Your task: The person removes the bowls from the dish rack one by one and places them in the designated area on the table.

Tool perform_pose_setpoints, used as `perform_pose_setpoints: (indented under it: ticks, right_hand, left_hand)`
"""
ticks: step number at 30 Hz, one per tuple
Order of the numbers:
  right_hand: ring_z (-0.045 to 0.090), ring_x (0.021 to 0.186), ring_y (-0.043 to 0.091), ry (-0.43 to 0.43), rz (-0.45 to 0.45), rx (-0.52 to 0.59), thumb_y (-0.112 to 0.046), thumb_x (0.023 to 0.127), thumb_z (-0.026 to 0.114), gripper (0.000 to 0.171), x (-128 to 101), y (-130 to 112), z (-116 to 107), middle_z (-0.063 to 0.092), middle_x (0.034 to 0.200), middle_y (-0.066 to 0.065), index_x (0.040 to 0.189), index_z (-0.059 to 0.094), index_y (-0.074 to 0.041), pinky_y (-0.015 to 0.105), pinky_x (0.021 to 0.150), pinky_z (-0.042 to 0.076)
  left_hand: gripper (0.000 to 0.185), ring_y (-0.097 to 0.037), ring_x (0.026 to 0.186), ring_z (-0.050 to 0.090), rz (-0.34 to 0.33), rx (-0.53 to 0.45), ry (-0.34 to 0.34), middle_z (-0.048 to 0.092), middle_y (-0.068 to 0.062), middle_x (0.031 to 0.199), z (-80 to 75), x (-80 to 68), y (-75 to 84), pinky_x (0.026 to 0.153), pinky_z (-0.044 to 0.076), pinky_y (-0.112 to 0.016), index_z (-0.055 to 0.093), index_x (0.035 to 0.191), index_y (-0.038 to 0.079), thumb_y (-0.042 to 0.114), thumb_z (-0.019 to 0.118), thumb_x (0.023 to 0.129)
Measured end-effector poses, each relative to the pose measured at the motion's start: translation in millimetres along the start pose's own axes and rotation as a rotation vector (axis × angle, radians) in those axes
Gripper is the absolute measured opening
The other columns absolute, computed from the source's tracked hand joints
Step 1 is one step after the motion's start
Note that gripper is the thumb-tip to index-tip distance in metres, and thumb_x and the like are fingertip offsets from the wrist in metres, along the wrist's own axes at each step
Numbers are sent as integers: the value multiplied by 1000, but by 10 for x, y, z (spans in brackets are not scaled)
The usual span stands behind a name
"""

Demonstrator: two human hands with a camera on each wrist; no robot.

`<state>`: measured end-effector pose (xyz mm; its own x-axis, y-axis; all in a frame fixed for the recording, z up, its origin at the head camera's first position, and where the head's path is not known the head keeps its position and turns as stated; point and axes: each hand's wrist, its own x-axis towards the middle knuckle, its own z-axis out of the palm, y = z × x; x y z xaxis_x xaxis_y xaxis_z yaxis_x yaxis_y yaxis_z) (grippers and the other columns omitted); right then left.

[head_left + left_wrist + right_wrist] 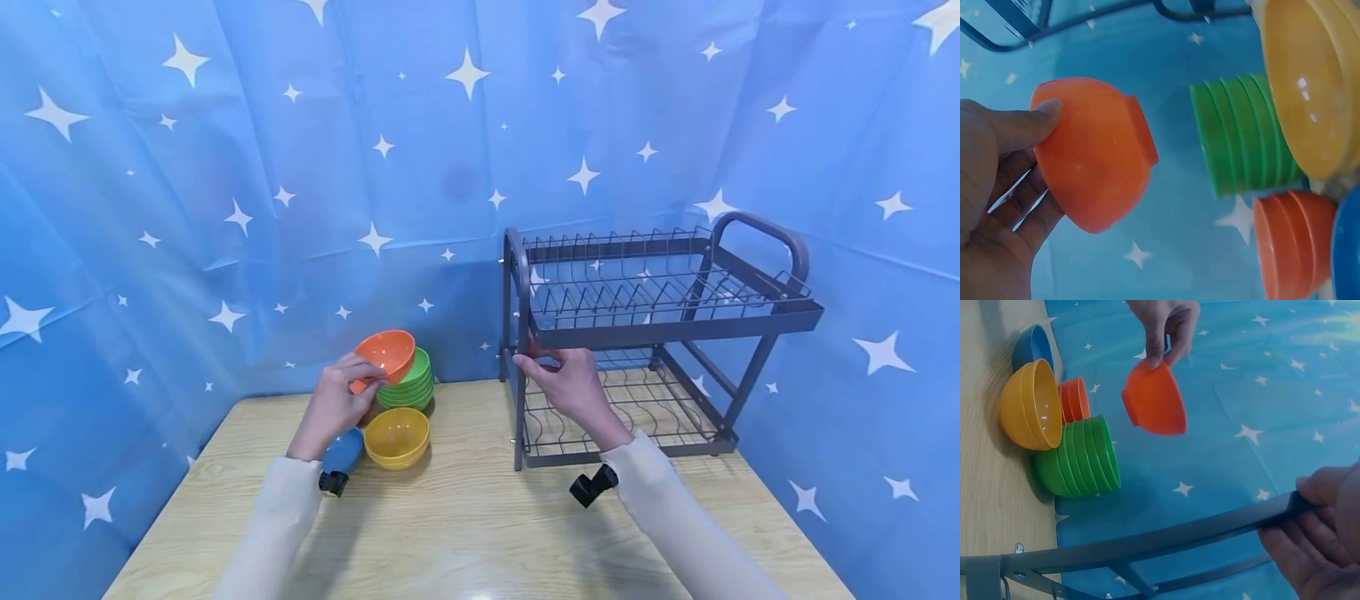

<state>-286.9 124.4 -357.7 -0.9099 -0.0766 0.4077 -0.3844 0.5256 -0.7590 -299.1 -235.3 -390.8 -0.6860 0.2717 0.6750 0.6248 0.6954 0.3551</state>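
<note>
My left hand point(347, 392) pinches an orange bowl point(388, 350) by its rim, thumb on one side and fingers on the other. The bowl is tilted and hangs above the stacked bowls. In the left wrist view its outer side and foot point(1142, 130) show. My right hand point(568, 383) holds the left upright point(1147, 540) of the dark dish rack point(678, 333), thumb and fingers on either side of the bar. Near the left hand stand a green bowl stack point(1079, 459), two nested yellow bowls point(397, 435), a blue bowl point(343, 452) and a small orange stack point(1294, 244).
The rack has an upper wire tier point(652, 292) and a lower wire tier point(622, 408), with a curved handle point(765, 221) at the right. It stands on the right part of the wooden table point(465, 517). A blue star-patterned curtain point(420, 150) hangs behind and at both sides.
</note>
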Motion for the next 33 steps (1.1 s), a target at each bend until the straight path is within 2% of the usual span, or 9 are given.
perform_pose_setpoints:
  ticks: [4,8,9,11,16,22,28,33]
  right_hand:
    - [72,108,26,-7,-21,-8,-36,96,72,31,2,-8,-1,77,119,9,119,76,-14,30,71,50]
    - [74,104,26,-10,-49,-20,-34,96,73,29,15,-22,12,78,113,9,116,76,-14,32,73,52]
    - [74,104,26,-11,-54,-25,-34,96,73,29,18,-25,16,79,112,9,116,75,-13,32,74,52]
    - [73,104,26,-9,-59,-35,-34,96,73,27,27,-34,24,79,109,7,114,75,-14,34,78,53]
    - [73,104,26,-14,-56,-46,-34,96,73,26,38,-28,30,79,108,6,114,75,-15,40,83,55]
    - [71,107,26,-23,-43,-50,-34,97,72,26,39,-14,17,79,109,7,113,75,-15,44,88,55]
    - [71,106,26,-17,-52,-47,-34,97,72,24,40,-1,5,79,107,6,111,76,-15,43,88,53]
    - [73,106,26,-12,-52,-33,-32,96,73,24,28,16,-7,79,107,6,114,74,-15,49,92,56]
  left_hand:
    - [10,-30,97,71,-50,33,0,76,-9,92,-47,-1,-186,109,49,-57,80,93,3,-2,80,85]
    - [9,-32,95,70,-117,62,-10,77,-13,96,-88,-11,-356,86,62,-50,80,95,2,-1,79,86]
    - [10,-32,94,70,-137,67,-15,77,-13,97,-98,-15,-396,79,63,-48,80,96,2,0,78,87]
    - [10,-32,93,69,-183,75,-27,77,-15,100,-112,-23,-475,74,63,-45,80,98,1,1,77,89]
    - [13,-32,89,68,-267,97,-42,77,-17,100,-112,-51,-673,73,61,-43,79,102,0,1,73,91]
    - [11,-33,84,70,-311,113,-49,78,-18,94,-73,-78,-870,73,61,-47,79,97,-1,-1,72,89]
    - [12,-32,86,70,-409,135,-122,78,-18,95,13,-112,-974,74,62,-45,80,99,-1,0,72,89]
    - [13,-34,91,70,-431,131,-168,78,-20,99,88,-137,-1004,79,62,-48,79,100,-2,1,72,90]
